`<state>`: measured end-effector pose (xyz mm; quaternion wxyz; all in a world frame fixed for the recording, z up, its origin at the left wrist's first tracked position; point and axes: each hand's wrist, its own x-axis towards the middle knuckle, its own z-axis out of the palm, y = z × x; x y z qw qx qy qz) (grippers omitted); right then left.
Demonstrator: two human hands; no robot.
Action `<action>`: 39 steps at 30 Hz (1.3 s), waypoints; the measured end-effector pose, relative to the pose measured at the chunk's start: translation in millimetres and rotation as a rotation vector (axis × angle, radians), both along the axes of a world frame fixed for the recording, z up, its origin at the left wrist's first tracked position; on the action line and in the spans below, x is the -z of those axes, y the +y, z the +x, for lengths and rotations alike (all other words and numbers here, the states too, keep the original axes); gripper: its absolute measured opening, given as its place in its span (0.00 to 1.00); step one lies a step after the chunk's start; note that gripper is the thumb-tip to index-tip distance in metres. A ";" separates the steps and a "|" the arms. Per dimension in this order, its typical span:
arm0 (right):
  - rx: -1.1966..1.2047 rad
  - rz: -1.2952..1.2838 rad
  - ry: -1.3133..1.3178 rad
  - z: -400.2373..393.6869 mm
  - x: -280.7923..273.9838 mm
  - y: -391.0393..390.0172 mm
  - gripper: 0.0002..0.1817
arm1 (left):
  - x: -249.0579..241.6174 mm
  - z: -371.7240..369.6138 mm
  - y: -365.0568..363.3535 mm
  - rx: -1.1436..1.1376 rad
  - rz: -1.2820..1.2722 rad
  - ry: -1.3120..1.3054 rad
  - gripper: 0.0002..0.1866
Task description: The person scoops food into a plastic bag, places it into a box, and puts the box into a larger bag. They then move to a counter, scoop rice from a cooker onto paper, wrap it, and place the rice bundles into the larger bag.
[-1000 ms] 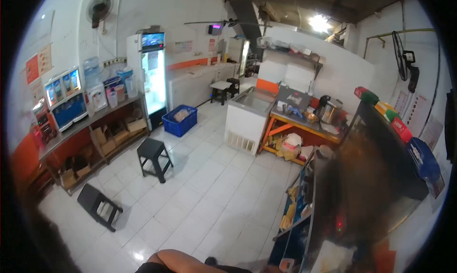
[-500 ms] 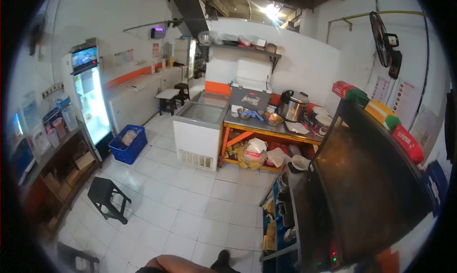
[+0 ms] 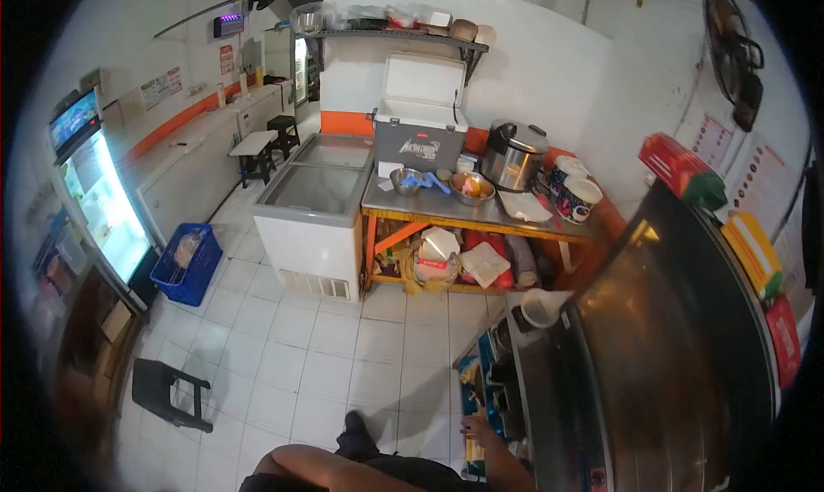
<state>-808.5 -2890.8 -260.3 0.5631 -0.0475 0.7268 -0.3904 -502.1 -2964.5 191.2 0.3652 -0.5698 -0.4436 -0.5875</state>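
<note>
My right hand (image 3: pixel 481 432) is low at the right, its fingers loosely apart, with nothing seen in it. It overlaps the edge of a blue-sided shelf rack (image 3: pixel 470 389) that holds dark containers and yellowish packets. Of my left arm only the bent forearm (image 3: pixel 322 466) shows at the bottom edge; the left hand is out of view. One dark shoe (image 3: pixel 354 423) of mine is on the white tiled floor (image 3: pixel 335 355).
Ahead stand a chest freezer (image 3: pixel 309 243) and a metal-topped table (image 3: pixel 421 204) with bowls, a large cooker (image 3: pixel 515 157) and a cool box (image 3: pixel 421 140). A black stool (image 3: pixel 167 393) and blue crate (image 3: pixel 187 264) are at left. A dark cabinet (image 3: pixel 669 346) fills the right.
My view has moved forward and tilted down, so the table and freezer look nearer. My right hand has come into view beside the rack, and a shoe has shifted left in the picture.
</note>
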 end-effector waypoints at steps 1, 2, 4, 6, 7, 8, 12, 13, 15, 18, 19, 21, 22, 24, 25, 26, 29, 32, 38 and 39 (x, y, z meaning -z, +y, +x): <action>0.033 -0.106 -0.025 -7.3 -0.2 -30.0 0.21 | 11.3 -10.5 -26.9 -0.005 -0.059 0.045 0.22; 0.036 -0.103 -0.023 -15.4 3.6 -51.1 0.21 | -2.3 -11.7 -60.2 -0.002 -0.056 0.046 0.22; 0.029 -0.138 -0.089 -25.5 17.0 -76.8 0.23 | -49.3 -5.6 -140.9 0.112 -0.136 -0.308 0.17; 0.125 -0.203 -0.216 -48.3 77.1 -61.7 0.24 | -59.6 -16.3 -206.4 0.087 -0.201 -0.310 0.19; 0.210 -0.285 -0.321 -48.6 60.6 -69.8 0.24 | -60.2 -23.5 -236.0 0.048 -0.284 -0.293 0.20; 0.191 0.008 -0.139 -47.1 46.0 -79.8 0.26 | -56.1 -31.0 -265.1 0.017 -0.293 -0.300 0.19; 0.323 0.068 -0.172 -69.1 47.9 -101.1 0.26 | 42.2 -61.0 -377.7 0.128 -0.424 -0.920 0.26; 0.376 -0.023 -0.291 -78.0 64.4 -95.4 0.27 | 63.8 -81.6 -402.6 -0.018 -0.544 -1.038 0.26; 0.424 -0.110 -0.355 -69.5 46.8 -111.4 0.27 | 119.0 -110.6 -442.9 -0.382 -0.727 -1.292 0.26; 0.395 0.001 -0.203 -63.1 -6.4 -177.4 0.26 | 129.2 -141.6 -499.2 -0.588 -0.829 -1.594 0.25; 0.408 0.006 -0.210 -79.6 1.1 -200.6 0.26 | 132.3 -154.6 -519.5 -0.570 -0.745 -1.563 0.26; 0.310 -0.115 -0.360 -126.3 20.2 -249.0 0.30 | 138.7 -185.0 -558.1 -0.532 -0.660 -1.533 0.26; 0.347 -0.151 -0.214 -148.4 24.4 -288.3 0.28 | 140.3 -201.6 -577.5 -0.516 -0.624 -1.601 0.27; 0.294 -0.136 -0.232 -238.0 103.1 -356.3 0.19 | 154.7 -239.5 -613.3 -0.551 -0.582 -1.647 0.29; 0.023 -0.227 0.271 -269.2 78.4 -401.5 0.13 | 164.3 -260.4 -632.3 -0.540 -0.580 -1.653 0.29; -0.177 -0.593 0.615 -309.9 50.7 -450.0 0.12 | 174.1 -281.8 -651.2 -0.648 -0.642 -1.662 0.29; 0.306 -0.318 0.404 -429.2 -2.1 -605.9 0.18 | 186.8 -348.4 -697.4 -0.805 -0.717 -1.735 0.29; 0.137 -0.315 0.994 -522.0 -97.0 -745.2 0.13 | 184.5 -420.2 -747.5 -0.997 -0.480 -1.850 0.28; -0.183 -0.114 1.570 -645.5 -132.9 -908.2 0.11 | 141.5 -520.8 -820.0 -1.156 -0.491 -1.955 0.27; -0.199 -0.112 1.561 -657.0 -128.4 -922.6 0.11 | 138.0 -528.8 -829.0 -1.109 -0.400 -1.993 0.27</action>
